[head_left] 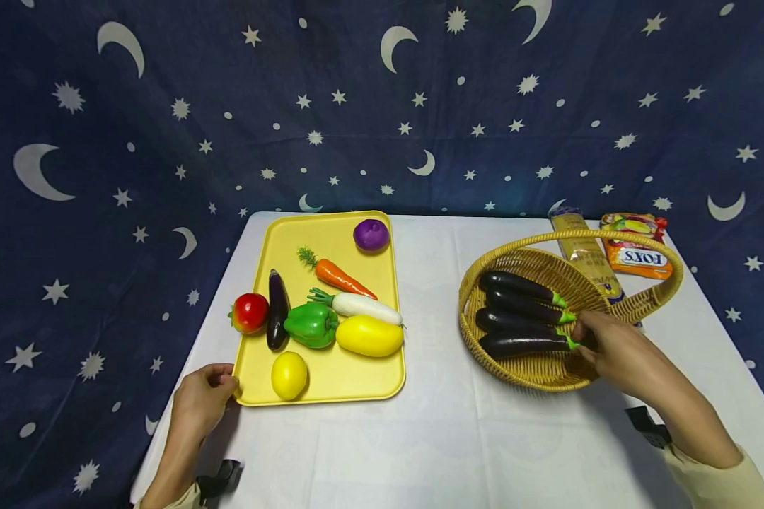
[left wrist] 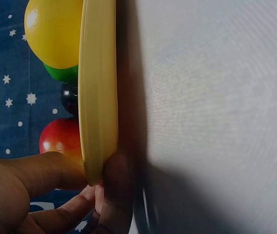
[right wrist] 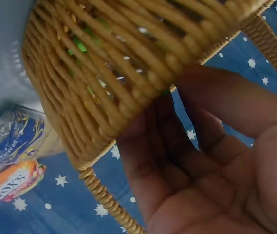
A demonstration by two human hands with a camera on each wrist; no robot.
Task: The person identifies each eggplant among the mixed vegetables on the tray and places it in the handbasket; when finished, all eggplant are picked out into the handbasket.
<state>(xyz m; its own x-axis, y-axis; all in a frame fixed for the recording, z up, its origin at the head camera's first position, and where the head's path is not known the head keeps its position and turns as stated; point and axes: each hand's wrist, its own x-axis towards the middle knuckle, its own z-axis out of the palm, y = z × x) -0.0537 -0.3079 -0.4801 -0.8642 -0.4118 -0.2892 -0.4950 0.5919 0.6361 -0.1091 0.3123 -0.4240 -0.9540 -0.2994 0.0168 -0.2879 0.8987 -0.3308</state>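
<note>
At the near left corner of a yellow tray (head_left: 369,385), my left hand (head_left: 201,396) pinches the rim; the left wrist view puts thumb and fingers on opposite faces of the tray wall (left wrist: 98,97). My right hand (head_left: 617,350) reaches over the right side of a wicker basket (head_left: 547,382). Its fingertips are right at the green stems of several eggplants (head_left: 525,343) lying side by side inside. In the right wrist view the basket's woven wall (right wrist: 104,73) hides those fingertips, so I cannot tell whether they grip a stem.
On the tray are a carrot (head_left: 344,277), white radish (head_left: 366,307), green pepper (head_left: 312,325), eggplant (head_left: 277,311), mango (head_left: 369,336), lemon (head_left: 289,375) and purple onion (head_left: 371,235). A red fruit (head_left: 250,313) sits on its left edge. Behind the basket lie spaghetti (head_left: 586,258) and a FOX'S packet (head_left: 637,246).
</note>
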